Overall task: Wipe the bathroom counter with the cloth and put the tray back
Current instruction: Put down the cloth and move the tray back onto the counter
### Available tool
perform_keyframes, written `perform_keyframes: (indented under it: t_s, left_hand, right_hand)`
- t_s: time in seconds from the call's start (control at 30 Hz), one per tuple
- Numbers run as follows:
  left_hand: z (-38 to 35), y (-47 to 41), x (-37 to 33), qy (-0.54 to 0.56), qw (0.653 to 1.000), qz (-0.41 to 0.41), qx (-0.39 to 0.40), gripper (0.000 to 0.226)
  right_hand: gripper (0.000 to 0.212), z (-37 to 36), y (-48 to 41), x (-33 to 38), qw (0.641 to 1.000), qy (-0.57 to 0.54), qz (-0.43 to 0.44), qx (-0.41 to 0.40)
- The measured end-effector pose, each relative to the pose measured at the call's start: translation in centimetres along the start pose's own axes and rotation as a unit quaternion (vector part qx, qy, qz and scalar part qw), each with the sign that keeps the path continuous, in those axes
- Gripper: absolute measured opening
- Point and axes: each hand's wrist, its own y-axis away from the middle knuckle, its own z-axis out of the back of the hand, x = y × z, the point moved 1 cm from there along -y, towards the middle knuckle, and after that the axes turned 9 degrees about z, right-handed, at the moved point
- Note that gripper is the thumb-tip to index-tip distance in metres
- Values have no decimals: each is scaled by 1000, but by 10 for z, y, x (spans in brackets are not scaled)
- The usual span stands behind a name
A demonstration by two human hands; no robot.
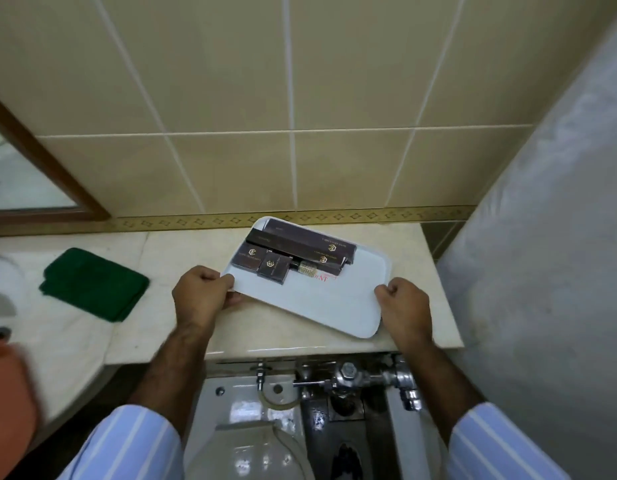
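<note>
A white rectangular tray [320, 303] sits skewed on the beige marble counter [182, 251], near the back wall. Several dark brown toiletry boxes [293, 251] and a small bottle [305, 268] lie at its far end. My left hand [199, 292] grips the tray's left near corner. My right hand [402, 306] grips its right near edge. A folded green cloth [92, 284] lies on the counter to the left, apart from both hands.
A white sink basin [2, 292] is at the far left, with a wood-framed mirror [40, 168] above it. Below the counter edge are a chrome flush valve [355, 375] and a toilet [251, 445]. A grey wall [549, 271] closes the right side.
</note>
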Motion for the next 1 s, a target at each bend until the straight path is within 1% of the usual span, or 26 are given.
perform_keyframes:
  t_s: [0.13,0.23,0.3,0.5,0.67,0.73,0.8,0.83,0.87,0.93,1.0]
  left_hand:
    - [25,-6,16,32,999,27,-5,6]
    - [31,-12,26,38,998,43,-14,7]
    - [30,-17,31,40,998,50,-20,8]
    - [19,-40,30,26,997,61,-31,6]
    - [16,-54,27,-41,997,48,-50,11]
    - [18,-55,24,-63,997,47,-28,15]
    - [29,-59,17,-100,995,29,-3,29]
    - [38,-63,12,-128,992,9,-11,36]
    - [50,-69,7,-162,986,-15,-39,41]
    - [80,-84,-2,-205,970,-63,-115,38]
    - [118,-103,-6,-203,958,-99,-178,32]
  right_hand:
    - [25,-26,-31,24,995,87,38,23]
    - [29,-45,-49,32,986,149,70,27]
    - [30,-54,-59,35,982,168,77,26]
    - [29,-71,-85,38,985,162,65,12]
    - [26,-83,-101,37,987,148,68,-10]
    - [24,-85,-99,36,985,152,74,-20]
    - [28,-86,-91,46,979,160,119,-41]
    - [33,-88,-85,56,972,159,164,-55]
    - [36,-92,-80,71,961,152,219,-69]
    - [35,-107,-62,108,930,124,339,-72]
    - [32,-136,-38,153,893,75,442,-30]
